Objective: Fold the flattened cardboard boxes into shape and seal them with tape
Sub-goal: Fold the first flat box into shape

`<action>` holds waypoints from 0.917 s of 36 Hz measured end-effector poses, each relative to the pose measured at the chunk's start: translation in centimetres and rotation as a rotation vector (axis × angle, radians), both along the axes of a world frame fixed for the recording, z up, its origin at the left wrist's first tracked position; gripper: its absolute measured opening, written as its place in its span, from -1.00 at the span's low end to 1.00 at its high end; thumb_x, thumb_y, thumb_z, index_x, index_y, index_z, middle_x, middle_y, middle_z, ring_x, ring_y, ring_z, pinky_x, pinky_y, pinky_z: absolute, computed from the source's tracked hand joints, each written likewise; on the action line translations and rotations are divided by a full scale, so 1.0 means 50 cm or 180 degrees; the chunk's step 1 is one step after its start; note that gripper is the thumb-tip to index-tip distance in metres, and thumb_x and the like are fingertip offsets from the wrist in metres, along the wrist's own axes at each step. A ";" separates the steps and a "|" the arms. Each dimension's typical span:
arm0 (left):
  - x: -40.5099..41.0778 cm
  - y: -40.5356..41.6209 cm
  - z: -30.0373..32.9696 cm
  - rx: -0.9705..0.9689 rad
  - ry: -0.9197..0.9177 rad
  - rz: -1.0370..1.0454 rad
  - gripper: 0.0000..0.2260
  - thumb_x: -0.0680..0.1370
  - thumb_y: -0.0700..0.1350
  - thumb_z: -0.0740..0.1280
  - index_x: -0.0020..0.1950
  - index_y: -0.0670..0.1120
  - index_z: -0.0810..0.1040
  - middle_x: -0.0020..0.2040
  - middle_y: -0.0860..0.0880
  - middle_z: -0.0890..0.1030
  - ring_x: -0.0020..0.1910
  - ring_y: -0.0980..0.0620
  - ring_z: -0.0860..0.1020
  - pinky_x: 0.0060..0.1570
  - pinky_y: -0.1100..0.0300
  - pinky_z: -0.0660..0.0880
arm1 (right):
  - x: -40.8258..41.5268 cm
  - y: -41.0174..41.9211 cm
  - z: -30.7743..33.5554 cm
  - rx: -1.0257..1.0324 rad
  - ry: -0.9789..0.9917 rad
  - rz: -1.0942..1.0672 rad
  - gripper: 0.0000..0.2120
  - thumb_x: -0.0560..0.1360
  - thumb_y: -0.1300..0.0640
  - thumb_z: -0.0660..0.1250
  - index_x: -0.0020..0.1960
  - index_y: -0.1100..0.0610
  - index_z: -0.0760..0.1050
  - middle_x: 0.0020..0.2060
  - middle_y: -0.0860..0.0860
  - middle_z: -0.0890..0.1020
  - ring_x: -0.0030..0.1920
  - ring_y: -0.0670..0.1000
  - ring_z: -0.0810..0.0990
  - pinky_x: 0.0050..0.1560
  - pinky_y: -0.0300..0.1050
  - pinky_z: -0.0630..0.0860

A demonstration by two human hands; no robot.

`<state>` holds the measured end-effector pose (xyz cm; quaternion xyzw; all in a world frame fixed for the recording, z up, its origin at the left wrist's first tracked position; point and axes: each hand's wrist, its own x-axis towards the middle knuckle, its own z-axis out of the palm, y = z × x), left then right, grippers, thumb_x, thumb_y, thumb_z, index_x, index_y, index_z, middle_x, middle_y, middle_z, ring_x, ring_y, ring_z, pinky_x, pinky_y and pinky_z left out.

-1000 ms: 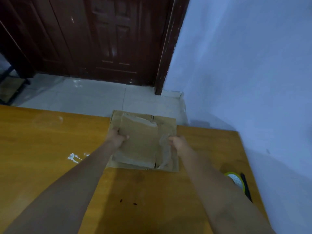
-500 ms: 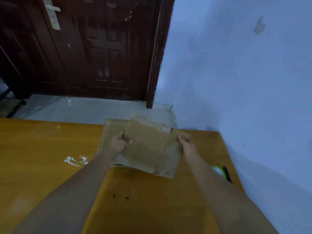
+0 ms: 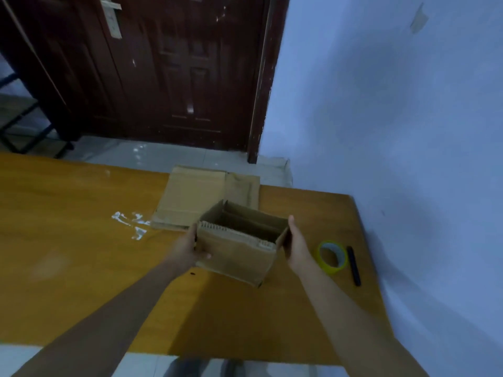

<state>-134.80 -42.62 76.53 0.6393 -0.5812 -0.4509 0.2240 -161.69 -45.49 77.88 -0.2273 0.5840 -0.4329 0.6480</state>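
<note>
**Cardboard now squared up**

Cardboard box point(image 3: 239, 248), flat a sec ago, is popped open into a tube, held above the table point(image 3: 81, 240). Our left hand point(image 3: 187, 247) & right hand point(image 3: 298, 247) press its two ends. More flats point(image 3: 196, 198) lie behind; tape roll point(image 3: 332, 257) just right. Next: flaps, we reckon.

Both arms reach forward, left hand point(image 3: 187, 247) and right hand point(image 3: 298, 247) facing each other, fingers clamped inward
</note>
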 end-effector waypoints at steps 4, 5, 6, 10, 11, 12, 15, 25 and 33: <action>-0.009 0.059 -0.037 -0.0250 -0.0780 -0.0170 -0.43 0.49 -0.07 0.42 0.40 0.00 0.20 0.23 0.00 0.47 -0.09 0.02 0.59 -0.17 0.00 0.56 | 0.024 0.028 -0.003 0.0021 -0.0068 0.0489 -0.52 0.51 -0.18 0.26 0.18 0.19 0.54 0.10 0.19 0.63 0.11 0.16 0.60 0.20 0.11 0.50; -0.012 0.077 -0.043 -0.0305 -0.1008 -0.0265 -0.49 0.52 -0.05 0.39 0.37 -0.03 0.21 0.23 -0.01 0.46 -0.11 0.03 0.57 -0.20 0.06 0.54 | 0.029 0.034 -0.006 0.0014 -0.0026 0.0608 -0.53 0.52 -0.17 0.25 0.19 0.20 0.53 0.10 0.20 0.62 0.10 0.16 0.61 0.16 0.09 0.53; -0.010 0.093 -0.050 -0.0356 -0.1225 -0.0389 -0.50 0.54 -0.04 0.36 0.39 -0.03 0.20 0.26 0.00 0.43 -0.09 0.04 0.56 -0.25 0.14 0.50 | 0.033 0.040 -0.011 0.0017 0.0050 0.0696 -0.51 0.51 -0.18 0.26 0.21 0.19 0.51 0.12 0.20 0.61 0.09 0.15 0.61 0.14 0.09 0.53; 0.028 0.133 -0.077 -0.0304 -0.1997 -0.0997 -0.42 0.59 -0.01 0.25 0.52 -0.03 0.03 0.40 0.02 0.30 0.12 0.02 0.51 -0.23 0.22 0.48 | 0.044 0.064 -0.005 -0.0017 0.0371 0.1030 -0.50 0.47 -0.26 0.25 0.24 0.07 0.47 0.17 0.09 0.56 0.14 0.07 0.55 0.24 0.07 0.45; 0.040 0.135 -0.075 -0.0269 -0.2125 -0.1066 -0.44 0.60 -0.03 0.22 0.53 -0.04 0.04 0.43 0.02 0.29 0.17 0.01 0.49 -0.16 0.19 0.50 | 0.040 0.065 -0.009 -0.0027 0.0413 0.1082 -0.42 0.41 -0.33 0.27 0.27 0.03 0.45 0.24 0.06 0.52 0.21 0.06 0.51 0.30 0.10 0.39; 0.051 0.135 -0.075 -0.0272 -0.2128 -0.1016 -0.49 0.61 -0.06 0.20 0.51 -0.05 0.08 0.42 0.02 0.30 0.18 0.01 0.48 -0.14 0.17 0.51 | 0.037 0.070 -0.005 -0.0047 0.0458 0.1101 -0.34 0.36 -0.38 0.27 0.32 -0.02 0.42 0.32 0.02 0.46 0.30 0.05 0.43 0.38 0.12 0.31; 0.077 0.124 -0.062 -0.0460 -0.1448 -0.0312 -0.73 0.61 -0.14 0.20 0.31 -0.03 0.32 0.24 0.01 0.46 0.07 0.01 0.53 -0.22 0.19 0.45 | 0.025 0.082 -0.010 -0.0122 0.0554 0.0966 -0.23 0.34 -0.41 0.20 0.46 -0.09 0.27 0.45 -0.08 0.27 0.47 0.03 0.20 0.49 0.13 0.11; 0.032 0.073 0.012 -0.0730 0.0632 0.0482 -0.76 0.65 -0.02 0.08 0.26 0.08 0.43 -0.02 0.02 0.56 -0.10 0.04 0.53 -0.13 0.09 0.46 | 0.026 0.139 -0.019 -0.0242 0.0584 0.0426 -0.61 0.57 -0.20 0.05 0.29 -0.08 0.42 0.28 -0.09 0.46 0.38 0.00 0.33 0.43 0.07 0.25; -0.005 0.063 -0.013 -0.0483 0.0670 0.0060 -0.63 0.60 0.08 0.19 0.41 0.13 0.31 0.23 -0.07 0.48 0.23 -0.07 0.45 0.16 -0.01 0.44 | 0.051 0.136 -0.028 0.0009 0.0680 0.0761 -0.36 0.53 -0.07 0.28 0.53 -0.03 0.09 0.42 -0.04 0.29 0.42 0.09 0.29 0.35 0.03 0.34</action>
